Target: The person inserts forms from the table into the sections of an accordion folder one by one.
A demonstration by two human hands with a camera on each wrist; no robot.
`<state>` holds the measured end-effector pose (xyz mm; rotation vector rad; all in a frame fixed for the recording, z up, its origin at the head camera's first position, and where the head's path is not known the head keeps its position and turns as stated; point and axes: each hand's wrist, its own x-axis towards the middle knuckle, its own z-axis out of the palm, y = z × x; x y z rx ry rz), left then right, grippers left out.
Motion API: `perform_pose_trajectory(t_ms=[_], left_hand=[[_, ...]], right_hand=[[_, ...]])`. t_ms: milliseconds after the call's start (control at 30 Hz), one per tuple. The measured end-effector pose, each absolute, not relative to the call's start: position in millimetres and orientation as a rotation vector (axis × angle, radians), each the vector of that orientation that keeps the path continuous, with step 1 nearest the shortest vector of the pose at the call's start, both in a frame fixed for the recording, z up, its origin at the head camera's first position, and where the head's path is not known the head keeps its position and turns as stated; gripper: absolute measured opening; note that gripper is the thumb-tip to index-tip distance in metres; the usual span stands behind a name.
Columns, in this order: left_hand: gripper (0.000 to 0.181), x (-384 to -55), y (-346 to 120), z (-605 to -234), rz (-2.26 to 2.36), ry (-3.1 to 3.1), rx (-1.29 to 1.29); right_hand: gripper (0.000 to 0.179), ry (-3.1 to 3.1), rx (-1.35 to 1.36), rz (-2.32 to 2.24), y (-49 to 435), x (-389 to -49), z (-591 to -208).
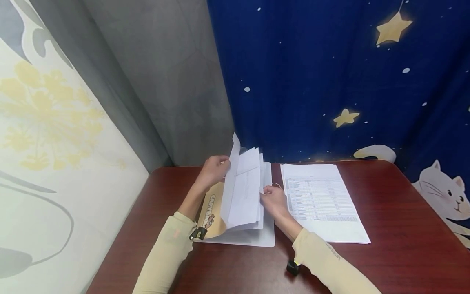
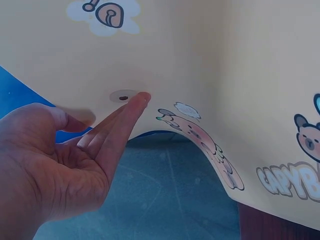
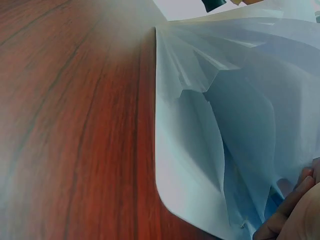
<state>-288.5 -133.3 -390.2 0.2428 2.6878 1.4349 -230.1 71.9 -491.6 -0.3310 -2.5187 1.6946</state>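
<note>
Head view: noted left hand point(image 1: 216, 167) pinching the raised cover point(image 1: 213, 206) of a folder point(image 1: 269, 232), set on the desk point(image 1: 400, 204) between both hands. Noted right hand point(image 1: 275, 201) gripping the edge of the inner leaves point(image 1: 247, 185), fanned between the hands. Logged printed sheets point(image 1: 324, 198) just to the right of right hand.

Left wrist view: see cover edge caught between thumb and extended fingers; observe cartoon animals point(image 2: 310, 140) and lettering point(image 2: 290, 181) on tan, away from the fingertips.

Right wrist view: see only part of right hand, fingers curled at bent translucent leaves; observe wood grain beyond the folder's rounded corner.
</note>
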Motion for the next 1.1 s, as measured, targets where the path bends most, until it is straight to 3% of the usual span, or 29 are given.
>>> perform_pose_trajectory(t_ms=[333, 533, 833, 1100], left_hand=[[0.053, -290.2, -135.3, -387.0, 1.445, 2.683, 0.215], [0.053, -290.9, -137.4, -388.2, 1.444, 2.673, 0.203], [0.053, -291.7, -138.7, -388.5, 1.431, 2.709, 0.194], [0.052, -291.0, -139.5, -386.7, 1.441, 2.703, 0.215]], right_hand=[[0.03, -2.439, -0.3, 1.807, 82.9, -219.2, -485.8], [0.022, -2.384, -0.215, 1.889, 93.3, -213.2, -479.4], [0.026, -2.484, -0.027, 1.836, 124.7, -200.4, -458.5], [0.025, -2.552, -0.02, 1.681, 159.3, -191.6, -444.2]])
